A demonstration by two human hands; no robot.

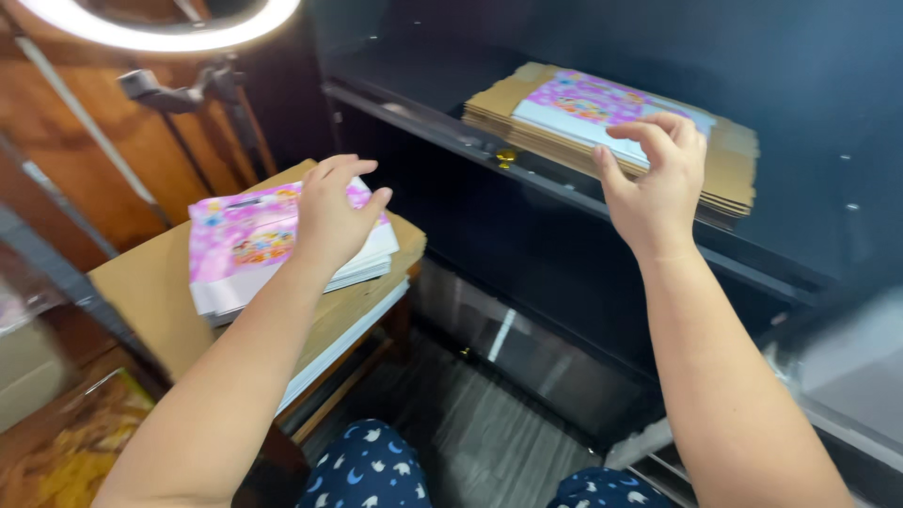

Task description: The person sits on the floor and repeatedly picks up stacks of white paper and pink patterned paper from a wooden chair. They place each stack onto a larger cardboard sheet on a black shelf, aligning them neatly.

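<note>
Looking down from the head camera, I see both bare hands out in front, each over its own pile of flattened printed boxes.

My left hand [329,214] rests on the near pile [246,246], a stack of pink and purple flats with white edges. The fingers are loosely curled, thumb spread wide to the right, palm down on the top sheet. I cannot tell whether it grips anything; it looks laid on top more than clamped. That pile lies on a brown cardboard sheet [150,292] which covers a small wooden table [353,372] at the left.

My right hand [656,179] is at the far pile [611,118], a stack of brown cardboard flats whose top one shows a pink and white printed face. The fingers hook over the top sheet's near edge, thumb below at the left, so the hand is half closed on that edge. This pile sits on a dark shelf [564,188] inside a black cabinet, near the shelf's front lip.

The two piles are well apart, left low, right higher and farther back.

A ring light [160,33] on a stand glows at the top left. Dark trousers [372,470] with a moon print show at the bottom, above a grey plank floor [470,423].
</note>
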